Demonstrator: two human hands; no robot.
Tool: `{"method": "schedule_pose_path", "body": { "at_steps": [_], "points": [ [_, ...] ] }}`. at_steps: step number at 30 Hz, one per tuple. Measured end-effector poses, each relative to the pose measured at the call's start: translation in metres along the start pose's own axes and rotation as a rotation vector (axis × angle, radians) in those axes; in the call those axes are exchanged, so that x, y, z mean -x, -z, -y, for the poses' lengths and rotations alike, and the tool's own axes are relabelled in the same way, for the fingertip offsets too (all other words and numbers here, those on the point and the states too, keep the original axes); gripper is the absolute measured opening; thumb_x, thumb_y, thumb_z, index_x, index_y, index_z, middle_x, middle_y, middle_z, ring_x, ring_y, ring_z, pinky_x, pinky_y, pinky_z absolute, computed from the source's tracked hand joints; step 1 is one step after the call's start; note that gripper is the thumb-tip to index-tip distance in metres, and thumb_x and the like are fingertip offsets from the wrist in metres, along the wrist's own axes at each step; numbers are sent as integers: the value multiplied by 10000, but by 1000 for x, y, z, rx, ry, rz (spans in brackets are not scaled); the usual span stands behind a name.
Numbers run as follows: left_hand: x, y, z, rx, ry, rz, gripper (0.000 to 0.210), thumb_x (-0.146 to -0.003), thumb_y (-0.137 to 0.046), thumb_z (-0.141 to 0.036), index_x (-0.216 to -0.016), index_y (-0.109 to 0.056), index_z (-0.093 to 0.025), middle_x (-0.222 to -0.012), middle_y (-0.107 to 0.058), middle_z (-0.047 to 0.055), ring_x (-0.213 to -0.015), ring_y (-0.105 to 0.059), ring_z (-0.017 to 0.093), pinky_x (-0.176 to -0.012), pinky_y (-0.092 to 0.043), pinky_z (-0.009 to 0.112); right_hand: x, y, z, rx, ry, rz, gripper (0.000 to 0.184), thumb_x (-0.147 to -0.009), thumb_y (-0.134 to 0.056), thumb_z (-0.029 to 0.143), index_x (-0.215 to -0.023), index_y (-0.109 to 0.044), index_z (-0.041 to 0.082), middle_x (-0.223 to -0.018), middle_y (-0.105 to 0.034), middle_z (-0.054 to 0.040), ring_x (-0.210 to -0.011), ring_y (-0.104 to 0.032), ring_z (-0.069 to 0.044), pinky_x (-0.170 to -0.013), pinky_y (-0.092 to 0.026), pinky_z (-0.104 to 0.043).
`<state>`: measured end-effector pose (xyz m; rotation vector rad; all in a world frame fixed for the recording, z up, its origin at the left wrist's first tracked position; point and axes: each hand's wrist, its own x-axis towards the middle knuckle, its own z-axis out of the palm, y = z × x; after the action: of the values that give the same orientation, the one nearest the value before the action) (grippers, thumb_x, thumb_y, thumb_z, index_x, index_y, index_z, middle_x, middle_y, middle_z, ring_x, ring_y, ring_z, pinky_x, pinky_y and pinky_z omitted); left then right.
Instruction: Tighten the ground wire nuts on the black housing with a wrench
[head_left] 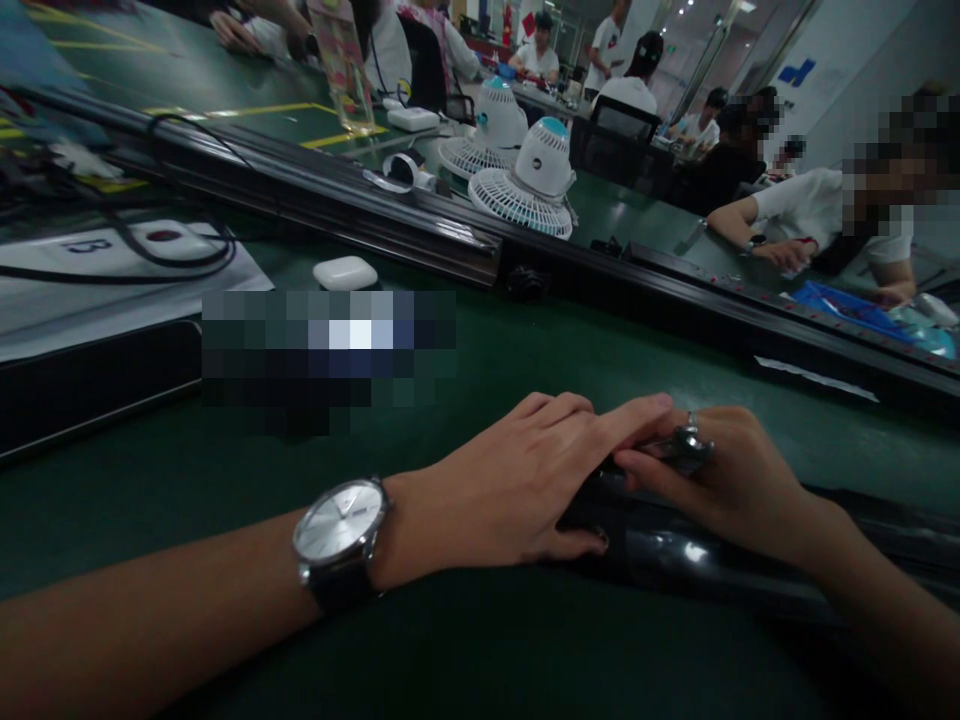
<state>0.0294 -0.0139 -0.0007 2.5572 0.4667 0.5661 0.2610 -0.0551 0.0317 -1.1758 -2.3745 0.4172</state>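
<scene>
My left hand (525, 480), with a silver-faced watch (341, 525) on its wrist, rests over the end of a long glossy black object (675, 545). Its fingers curl over the far side and the thumb lies along the near side. My right hand (739, 465), wearing a ring, is closed above the same object, thumb and index finger pinching a small dark metal piece (690, 452) whose kind I cannot make out. The index finger of my left hand touches or nearly touches the right hand's fingers. The hands hide the black object's end.
A white earbud case (345, 272) lies on the green table (480, 365). A black box-like thing (97, 385), papers and cables are at left. Behind a black rail (420, 240) stand two white fans (525, 185). A person in white (814, 205) sits at right by a blue tray (847, 308).
</scene>
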Motion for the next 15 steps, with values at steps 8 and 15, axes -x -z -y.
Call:
{"method": "schedule_pose_path", "body": {
  "at_steps": [8,15],
  "points": [
    [1,-1,1,-12,6,-7,1157,-772,-862,-349,-1630,-92,-254,-1470,-539,129,-1249,-551,313,-1042,-399,454,0,0,-4,-18,34,17,99,-1000,-605,263,-942,-674,223,-764,-741,-3,-612,-668,-133,-592,-489,-238],
    [1,-1,0,-39,9,-6,1186,-747,-886,-342,-1629,-100,-238,-1449,-547,127,-1239,-552,303,-1048,-398,442,0,7,-4,-155,-85,88,125,-990,-646,285,-913,-709,210,-699,-722,23,-562,-645,-112,-551,-463,-217]
  ]
}}
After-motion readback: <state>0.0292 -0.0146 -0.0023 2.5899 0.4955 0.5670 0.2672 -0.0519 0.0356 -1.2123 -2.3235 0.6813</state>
